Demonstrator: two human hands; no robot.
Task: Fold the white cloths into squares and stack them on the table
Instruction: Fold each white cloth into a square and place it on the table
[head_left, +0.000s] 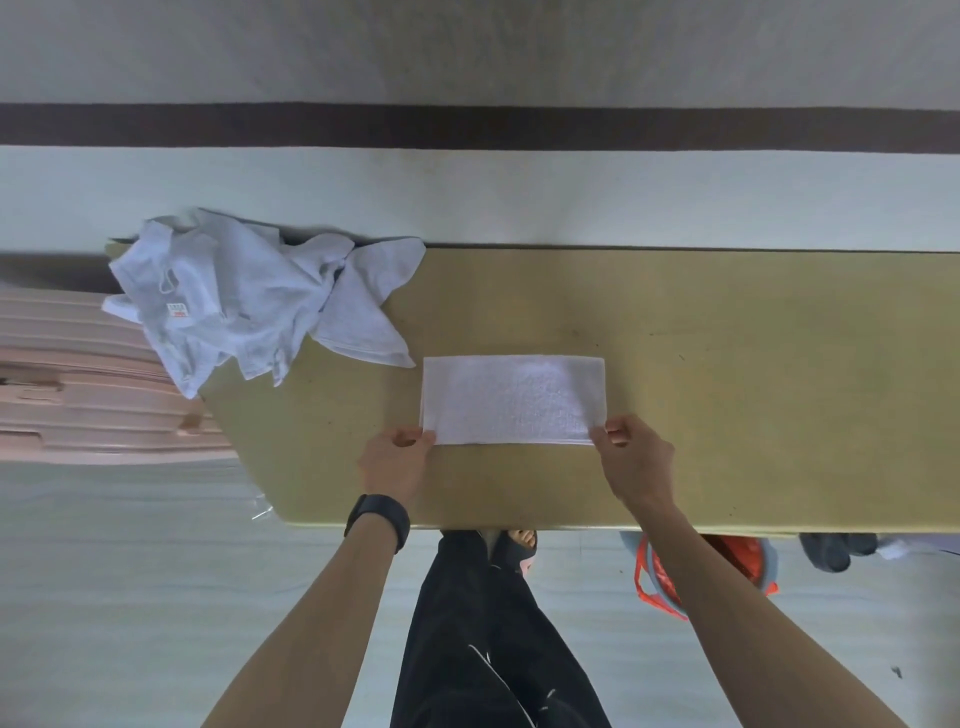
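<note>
Your left hand (397, 457) and right hand (631, 454) each pinch a near corner of the half-folded white cloth (514, 400), flat on the desk (727, 364). Next fold, I'd guess: bring one short end across, edges lined up, for a square. Crumpled pile (234, 306) waits far left. Floor bucket (771, 566) holds an orange bag (657, 584).

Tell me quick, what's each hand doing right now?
Left hand: pinches the near left corner of the folded white cloth.
Right hand: pinches the near right corner of the same cloth.
</note>
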